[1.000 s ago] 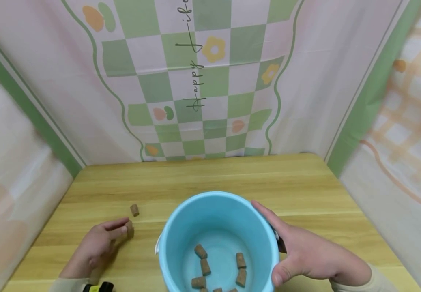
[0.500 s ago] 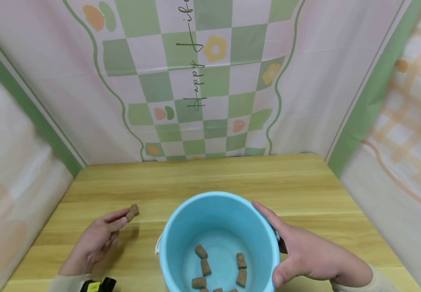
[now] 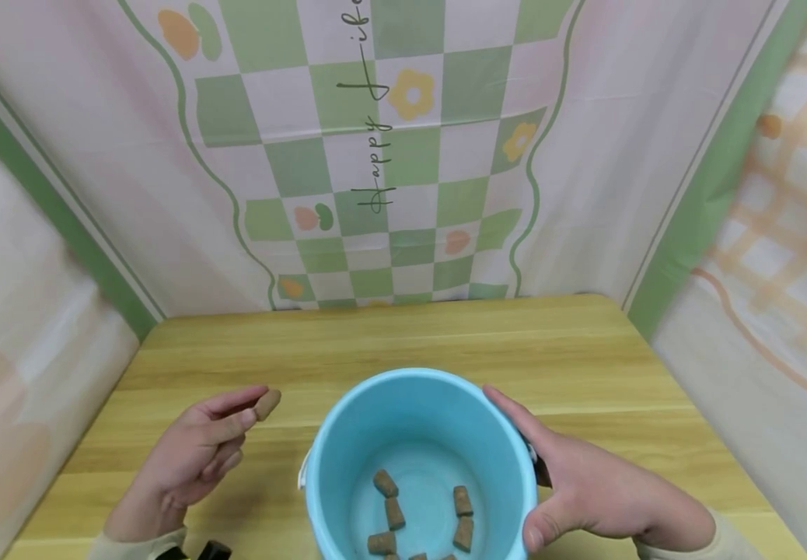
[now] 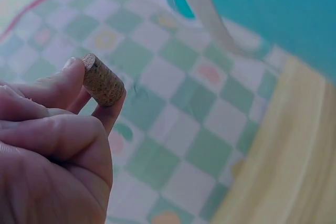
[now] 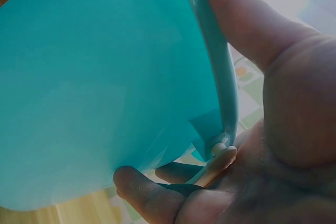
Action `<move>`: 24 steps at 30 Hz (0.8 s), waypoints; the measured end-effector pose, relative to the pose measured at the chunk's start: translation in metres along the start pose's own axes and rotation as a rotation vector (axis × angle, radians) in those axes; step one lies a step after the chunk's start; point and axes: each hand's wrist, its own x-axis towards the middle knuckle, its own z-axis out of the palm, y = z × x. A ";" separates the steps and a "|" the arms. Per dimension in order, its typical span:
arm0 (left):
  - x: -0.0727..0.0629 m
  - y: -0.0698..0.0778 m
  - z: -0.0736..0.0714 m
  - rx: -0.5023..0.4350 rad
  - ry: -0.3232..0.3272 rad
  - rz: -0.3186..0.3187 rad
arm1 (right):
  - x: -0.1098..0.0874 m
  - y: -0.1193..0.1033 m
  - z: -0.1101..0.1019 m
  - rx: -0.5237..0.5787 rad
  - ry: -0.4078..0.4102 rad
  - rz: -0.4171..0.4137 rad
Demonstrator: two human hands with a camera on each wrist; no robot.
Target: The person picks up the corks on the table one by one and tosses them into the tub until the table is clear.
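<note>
My left hand [image 3: 190,455] pinches a small brown cork [image 3: 267,404] between thumb and fingers, held up left of a light blue bucket [image 3: 417,377]. In the left wrist view the cork [image 4: 104,81] shows its speckled side and one flat end. Around the bucket's right side my right hand [image 3: 585,486] grips the rim and outer wall, fingers spread apart. In the right wrist view several fingertips [image 5: 128,179] lie against the bucket wall [image 5: 105,77], near the handle's pivot. Several loose corks [image 3: 393,513] lie on the bucket floor; the nearest are cut off by the frame edge.
The bucket stands on a wood-grain table [image 3: 403,334]. Its white handle [image 3: 302,469] hangs at the left side. Behind the table hangs a green-and-white checked cloth [image 3: 410,155], with printed cloths at both sides.
My left hand has lifted a cork and moved slightly up and right. The cork that lay apart on the table no longer shows separately. Right hand and bucket have stayed put.
</note>
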 end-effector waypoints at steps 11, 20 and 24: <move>-0.004 0.023 0.045 0.129 -0.147 0.083 | 0.000 0.000 0.000 0.011 0.001 0.007; 0.001 0.028 0.066 0.142 -0.187 0.102 | 0.001 0.000 0.001 0.004 -0.001 -0.003; 0.004 0.030 0.075 0.167 -0.185 0.079 | 0.001 0.000 0.001 0.004 -0.002 -0.004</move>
